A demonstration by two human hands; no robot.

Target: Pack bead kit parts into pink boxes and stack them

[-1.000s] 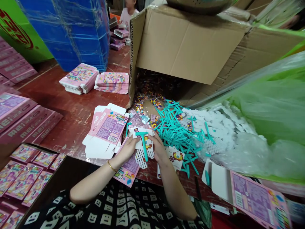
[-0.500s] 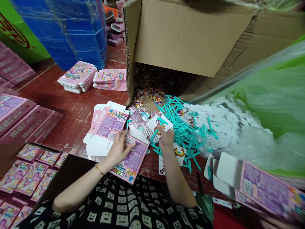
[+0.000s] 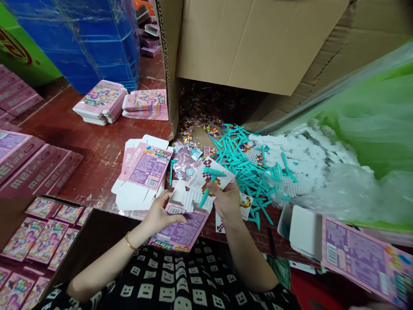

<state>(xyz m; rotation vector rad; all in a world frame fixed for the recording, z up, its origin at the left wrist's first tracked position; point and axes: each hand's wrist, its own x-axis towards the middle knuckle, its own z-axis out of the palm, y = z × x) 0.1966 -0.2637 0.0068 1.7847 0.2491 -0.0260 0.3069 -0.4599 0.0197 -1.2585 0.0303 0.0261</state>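
My left hand [image 3: 164, 215] grips the pink and purple box [image 3: 183, 228], its thumb across the printed face and its open end facing up and away. At that opening, a white pegged plate [image 3: 193, 199] is partly inside. My right hand [image 3: 224, 196] pinches a teal hammer-shaped tool [image 3: 211, 174] together with a white pattern card [image 3: 222, 180], just above the box's opening. Flat pink cartons [image 3: 148, 165] lie to the left. Beyond my hands are small clear packets [image 3: 187, 159] and a heap of teal tools [image 3: 254, 185].
White plates [image 3: 306, 159] are piled at the right beside green plastic [image 3: 371, 142]. A large cardboard box [image 3: 238, 43] stands behind. Stacked cartons [image 3: 100, 101] sit back left, and a box of packed cartons [image 3: 45, 237] lower left. Another open carton [image 3: 358, 254] extends in at lower right.
The box's opening has widened and tilted up, with the plate now at its mouth. My right hand has brought the card and teal tool over it. The carton at lower right has shifted.
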